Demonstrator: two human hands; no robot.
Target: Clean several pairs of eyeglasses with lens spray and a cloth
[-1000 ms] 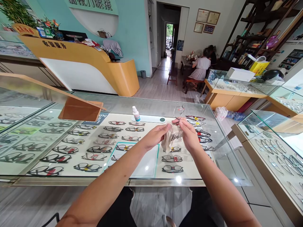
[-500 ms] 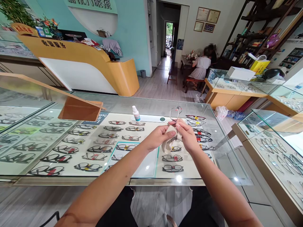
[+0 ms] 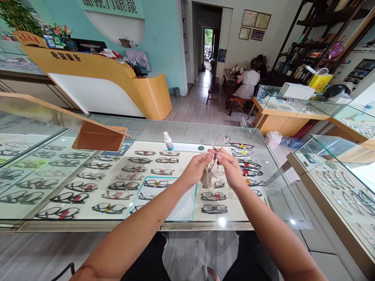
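Over the glass display case, my left hand pinches a beige cloth that hangs down between both hands. My right hand grips a pair of eyeglasses close to the cloth. One lens rim and a thin temple of the glasses stick up beyond my fingertips. The other part of the frame is hidden by fingers and cloth. A white spray bottle with a blue-marked label stands upright on the glass, to the left of and beyond my hands.
Rows of eyeglasses lie inside the glass case under my arms. A tilted wood-framed mirror or stand rests on the glass at left. Another display case stands at right. Two people sit at a far table.
The eyeglasses have turned slightly between my hands, their rim tilting to the right. My left fingers have shifted up on the cloth, nearer to the frame.
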